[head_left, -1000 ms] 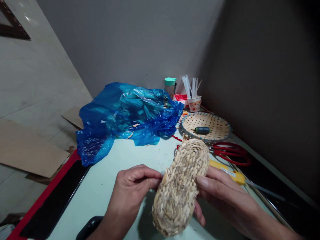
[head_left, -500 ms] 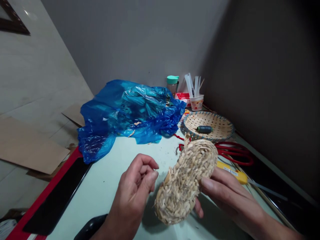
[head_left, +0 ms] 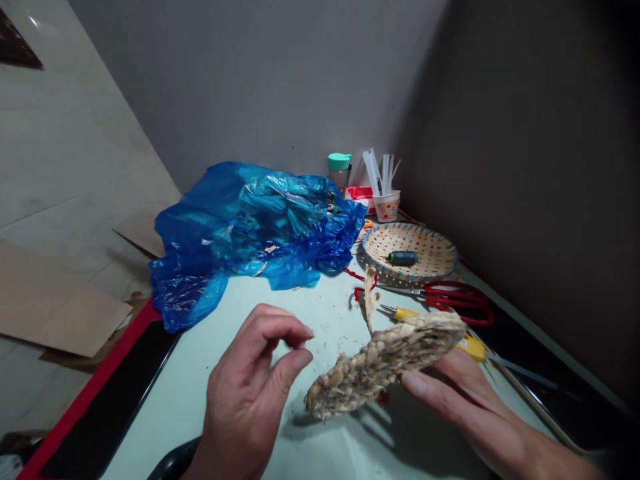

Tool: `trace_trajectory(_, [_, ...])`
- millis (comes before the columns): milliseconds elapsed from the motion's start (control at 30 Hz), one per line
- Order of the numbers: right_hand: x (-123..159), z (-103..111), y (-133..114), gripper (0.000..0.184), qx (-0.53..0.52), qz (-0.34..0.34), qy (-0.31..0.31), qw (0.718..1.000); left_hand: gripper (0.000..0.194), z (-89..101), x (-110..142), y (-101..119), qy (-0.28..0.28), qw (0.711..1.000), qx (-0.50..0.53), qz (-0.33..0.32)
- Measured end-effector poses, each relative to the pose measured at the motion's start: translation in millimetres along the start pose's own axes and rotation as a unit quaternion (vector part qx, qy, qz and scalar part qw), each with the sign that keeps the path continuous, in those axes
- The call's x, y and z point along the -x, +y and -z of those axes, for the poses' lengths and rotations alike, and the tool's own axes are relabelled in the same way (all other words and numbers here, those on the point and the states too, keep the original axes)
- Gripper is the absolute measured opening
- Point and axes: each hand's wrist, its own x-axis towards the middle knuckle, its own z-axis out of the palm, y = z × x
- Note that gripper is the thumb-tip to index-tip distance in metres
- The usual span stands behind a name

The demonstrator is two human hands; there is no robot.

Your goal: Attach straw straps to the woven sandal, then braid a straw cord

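Currently the woven sole [head_left: 385, 363] is tilted above the table [head_left: 250, 333], pinched at its edge between right hand [head_left: 465, 393] thumb and fingers. Left hand [head_left: 255, 387] is just beside it, thumb and index curled with a gap, gripping nothing. Beyond: red-handled scissors [head_left: 457, 293], basket [head_left: 434, 257] with thread spool [head_left: 403, 258] inside, blue bag [head_left: 260, 227] to the left.

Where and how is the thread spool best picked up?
Pinch the spool across its wound middle, straight down from above with the free left hand. It lies on its side, ends left and right, in the open, shallow basket, so its near and far flanks should be reachable.
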Motion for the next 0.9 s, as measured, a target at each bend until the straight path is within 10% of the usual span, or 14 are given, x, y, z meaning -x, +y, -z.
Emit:
trace_trajectory(167, [2,-2,2,0.028,-0.009,0.019,0.019,1.000,0.018,3.6,2,-5,-0.081,0.996,0.036,-0.016])
trace_trajectory(900, [-4,-14,12,0.026,-0.202,0.008,0.018,0.979,0.022,-3.8,12,-7,-0.103,0.988,0.116,-0.019])
